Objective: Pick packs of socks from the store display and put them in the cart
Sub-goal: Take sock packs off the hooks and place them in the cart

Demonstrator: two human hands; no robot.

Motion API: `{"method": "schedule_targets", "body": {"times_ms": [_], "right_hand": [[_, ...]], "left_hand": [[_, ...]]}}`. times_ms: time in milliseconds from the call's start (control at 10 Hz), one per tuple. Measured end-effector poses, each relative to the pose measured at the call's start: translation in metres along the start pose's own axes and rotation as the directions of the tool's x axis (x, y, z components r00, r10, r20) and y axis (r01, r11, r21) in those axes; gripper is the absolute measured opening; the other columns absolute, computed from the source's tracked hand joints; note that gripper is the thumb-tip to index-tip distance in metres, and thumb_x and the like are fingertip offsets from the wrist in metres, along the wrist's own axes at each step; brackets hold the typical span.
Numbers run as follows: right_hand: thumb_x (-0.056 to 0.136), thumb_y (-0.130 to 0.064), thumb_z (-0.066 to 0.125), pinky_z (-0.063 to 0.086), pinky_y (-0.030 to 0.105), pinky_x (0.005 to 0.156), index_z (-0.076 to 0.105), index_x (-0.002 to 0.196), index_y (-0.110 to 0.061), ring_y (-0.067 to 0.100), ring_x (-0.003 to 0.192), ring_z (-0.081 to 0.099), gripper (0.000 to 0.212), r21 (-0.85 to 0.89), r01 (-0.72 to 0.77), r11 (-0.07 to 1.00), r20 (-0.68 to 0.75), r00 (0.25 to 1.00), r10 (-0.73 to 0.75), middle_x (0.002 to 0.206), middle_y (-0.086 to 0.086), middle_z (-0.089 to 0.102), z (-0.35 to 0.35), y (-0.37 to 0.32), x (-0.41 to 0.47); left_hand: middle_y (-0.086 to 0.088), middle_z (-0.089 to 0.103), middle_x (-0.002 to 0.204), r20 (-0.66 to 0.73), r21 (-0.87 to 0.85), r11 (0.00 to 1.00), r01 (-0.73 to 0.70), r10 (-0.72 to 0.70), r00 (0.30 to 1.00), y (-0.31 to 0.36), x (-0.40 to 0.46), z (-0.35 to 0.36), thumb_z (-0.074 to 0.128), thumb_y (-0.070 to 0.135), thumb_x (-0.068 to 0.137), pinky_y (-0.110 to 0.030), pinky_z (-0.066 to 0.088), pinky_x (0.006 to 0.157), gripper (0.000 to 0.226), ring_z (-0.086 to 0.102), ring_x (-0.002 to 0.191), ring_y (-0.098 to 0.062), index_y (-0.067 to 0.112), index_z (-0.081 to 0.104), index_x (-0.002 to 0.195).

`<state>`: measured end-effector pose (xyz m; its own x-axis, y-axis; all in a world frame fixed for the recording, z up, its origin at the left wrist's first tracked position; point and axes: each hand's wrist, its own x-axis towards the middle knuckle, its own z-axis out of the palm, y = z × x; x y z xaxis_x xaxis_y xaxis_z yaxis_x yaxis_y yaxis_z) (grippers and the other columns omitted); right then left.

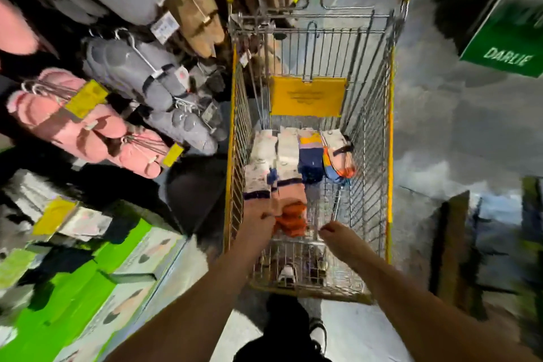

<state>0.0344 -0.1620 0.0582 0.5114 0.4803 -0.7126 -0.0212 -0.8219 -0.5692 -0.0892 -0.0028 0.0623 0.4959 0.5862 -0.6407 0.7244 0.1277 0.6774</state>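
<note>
A yellow-framed wire cart (390,132) stands in front of me, its orange handle at the far end. Several packs of socks lie in it: white packs (264,150), a navy and yellow pack (310,156) and an orange, blue and white pack (338,156). My left hand (258,220) reaches over the near rim, closed on a white, pink and orange pack of socks (289,200) low inside the cart. My right hand (338,233) is at the near rim with its fingers drawn together; blur hides whether it grips anything.
The store display runs along the left: pink fluffy socks (73,120), grey ones (132,73), brown ones (194,15), and a green shelf (73,288) below. A green sign (508,59) and a cardboard box (452,244) are on the right. Grey floor surrounds the cart.
</note>
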Motion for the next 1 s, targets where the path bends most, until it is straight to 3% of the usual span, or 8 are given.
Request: {"method": "schedule_targets", "body": {"times_ms": [100,200,300,400,500,600,800,1000], "right_hand": [[0.104,-0.028,0.051,0.039,0.022,0.056,0.059,0.090,-0.016,0.010,0.068,0.052,0.019,0.052,-0.057,0.997,-0.013,0.998,0.057,0.083,0.002,0.061,-0.001,0.002,0.048],[0.103,-0.031,0.053,0.042,0.024,0.058,0.061,0.095,-0.014,0.012,0.072,0.054,0.020,0.174,-0.137,0.975,0.009,0.990,0.137,0.085,0.002,0.061,0.000,-0.001,0.097],[0.100,-0.036,0.057,0.050,0.035,0.084,0.064,0.113,-0.010,0.021,0.095,0.059,0.029,0.315,-0.218,0.924,0.070,0.976,0.207,0.108,0.009,0.065,0.005,-0.002,0.145],[0.099,-0.037,0.058,0.047,0.035,0.088,0.059,0.122,-0.010,0.023,0.101,0.057,0.036,0.450,-0.280,0.848,0.087,0.959,0.270,0.115,0.011,0.063,0.011,-0.005,0.180],[0.100,-0.030,0.059,0.041,0.026,0.066,0.056,0.128,-0.005,0.015,0.084,0.055,0.037,0.544,-0.296,0.785,0.145,0.955,0.260,0.110,0.012,0.064,0.013,-0.008,0.200],[0.090,-0.042,0.068,0.046,0.034,0.085,0.054,0.125,-0.007,0.022,0.102,0.057,0.052,0.585,-0.341,0.736,0.245,0.939,0.240,0.123,0.014,0.065,0.023,0.002,0.218],[0.039,-0.092,0.069,0.048,0.043,0.091,0.067,0.114,-0.007,0.026,0.092,0.068,0.113,0.530,-0.285,0.799,0.286,0.947,0.148,0.093,0.008,0.074,0.041,0.033,0.242],[0.051,-0.087,0.072,0.054,0.035,0.079,0.055,0.129,-0.008,0.021,0.087,0.072,0.112,0.570,-0.313,0.759,0.311,0.938,0.153,0.097,0.005,0.075,0.047,0.033,0.250]], "left_hand": [[-0.004,0.072,0.087,-0.038,0.088,0.996,0.009,-0.006,0.999,-0.008,0.057,0.020,0.044,0.059,0.099,-0.041,0.058,0.076,0.050,0.070,0.083,-0.022,0.019,0.069,0.083],[-0.003,0.065,0.080,-0.039,0.229,0.973,0.027,-0.019,0.999,0.023,0.077,0.027,0.041,0.049,0.104,-0.035,0.056,0.070,0.040,0.064,0.072,-0.015,0.022,0.059,0.082],[-0.011,0.066,0.109,0.092,0.125,0.982,0.143,-0.155,0.984,0.039,0.108,0.049,0.047,0.029,0.106,-0.024,0.049,0.060,0.019,0.063,0.080,-0.011,0.020,0.060,0.117],[-0.015,0.068,0.110,0.236,0.017,0.972,0.235,-0.233,0.943,0.037,0.140,0.069,0.050,0.041,0.101,-0.043,0.057,0.077,0.039,0.068,0.085,-0.032,0.017,0.059,0.130],[-0.011,0.067,0.107,0.237,0.054,0.931,0.362,-0.364,0.901,0.029,0.176,0.088,0.054,0.046,0.097,-0.048,0.054,0.083,0.044,0.067,0.091,-0.032,0.018,0.059,0.130],[-0.012,0.055,0.138,0.011,0.081,0.931,0.356,-0.358,0.934,0.008,0.215,0.108,0.047,0.041,0.099,-0.046,0.044,0.108,0.044,0.053,0.126,-0.034,0.022,0.051,0.140],[-0.013,0.054,0.127,-0.114,-0.143,0.866,0.480,-0.496,0.861,0.036,0.198,0.110,0.049,0.029,0.104,-0.033,0.033,0.090,0.040,0.051,0.117,-0.028,0.004,0.049,0.135],[-0.014,0.065,0.124,0.001,-0.235,0.857,0.460,-0.473,0.881,0.015,0.201,0.112,0.038,0.036,0.102,-0.051,0.055,0.095,0.041,0.066,0.107,-0.033,0.009,0.056,0.128]]}}
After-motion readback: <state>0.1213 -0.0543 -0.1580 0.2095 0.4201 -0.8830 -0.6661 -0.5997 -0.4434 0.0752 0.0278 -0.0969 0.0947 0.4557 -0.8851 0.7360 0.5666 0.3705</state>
